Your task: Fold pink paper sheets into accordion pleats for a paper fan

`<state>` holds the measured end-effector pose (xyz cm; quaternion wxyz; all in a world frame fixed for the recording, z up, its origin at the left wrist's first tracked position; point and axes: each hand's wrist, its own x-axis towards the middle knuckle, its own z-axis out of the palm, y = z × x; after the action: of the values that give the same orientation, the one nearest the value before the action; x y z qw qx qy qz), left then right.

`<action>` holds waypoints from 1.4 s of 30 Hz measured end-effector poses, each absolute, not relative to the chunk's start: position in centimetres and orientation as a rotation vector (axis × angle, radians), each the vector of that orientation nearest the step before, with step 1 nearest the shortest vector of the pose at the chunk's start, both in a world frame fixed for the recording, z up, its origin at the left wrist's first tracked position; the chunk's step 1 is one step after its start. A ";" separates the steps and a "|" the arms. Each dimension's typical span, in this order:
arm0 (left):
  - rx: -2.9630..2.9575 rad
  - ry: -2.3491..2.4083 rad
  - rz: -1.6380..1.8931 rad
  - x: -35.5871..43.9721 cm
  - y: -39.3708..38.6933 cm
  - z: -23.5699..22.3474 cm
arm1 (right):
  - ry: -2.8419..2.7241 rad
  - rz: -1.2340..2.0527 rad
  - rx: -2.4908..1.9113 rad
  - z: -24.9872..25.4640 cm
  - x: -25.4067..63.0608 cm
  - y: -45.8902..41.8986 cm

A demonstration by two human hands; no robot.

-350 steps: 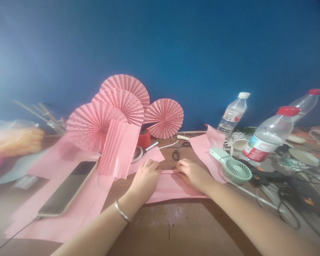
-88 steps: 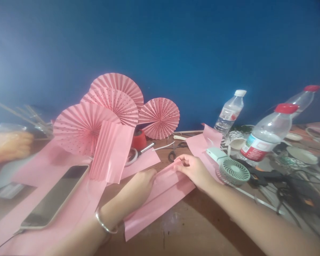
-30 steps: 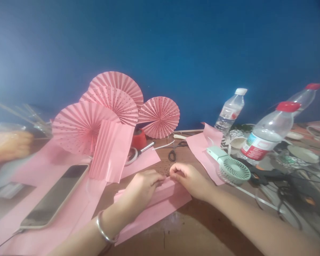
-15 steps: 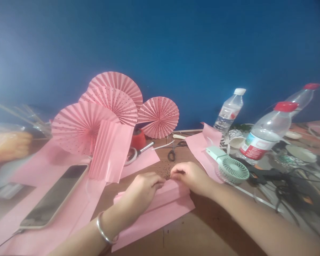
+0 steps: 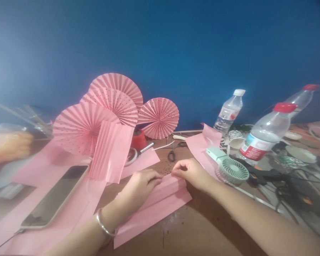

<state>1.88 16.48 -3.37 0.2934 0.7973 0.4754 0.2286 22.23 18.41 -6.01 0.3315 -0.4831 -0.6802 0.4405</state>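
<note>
Head camera looks down at two bare arms over a brown table. Both hands are working on a pink paper sheet that lies near the middle, slanting from near left up to far right. The left hand, with a silver bracelet on its wrist, has its fingers curled and pressed down on the far edge of the sheet, which looks like a way to keep the folds flat. The right hand pinches the same far edge just beside it, fingers close together, so the fold stays tight between the two hands. The folded part makes narrow ridges under the fingers.

Finished pink paper fans stand at the far side, leaning on the blue wall so they stay up. A pleated pink strip leans in front of them. A phone lies on more pink paper at the left. A small green fan lies to the right of the hands, with water bottles behind it.

Black scissors lie far from the hands, partly blurry. At the far left an orange shape is too blurred to name. The cables and dishes at the right are hard to make out, and the fingertips of both hands are partly hidden by the paper
</note>
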 end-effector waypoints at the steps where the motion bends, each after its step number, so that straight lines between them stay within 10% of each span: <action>1: 2.126 1.260 0.595 1.8 16.5 -3.3 | -1.776 1.133 -1.260 -6.1 22.5 18.6; 24: 2.213 1.278 0.595 -0.5 19.6 -5.0 | -2.079 0.341 -1.510 -6.2 25.4 20.4; 42: 2.503 1.470 0.713 -1.8 20.1 -4.9 | -2.218 0.349 -1.408 -7.1 24.2 19.6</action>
<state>-1.81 20.11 -4.93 0.0763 0.8349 0.4905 0.2379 24.15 19.58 -7.08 0.2430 -0.5153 -0.8118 0.1279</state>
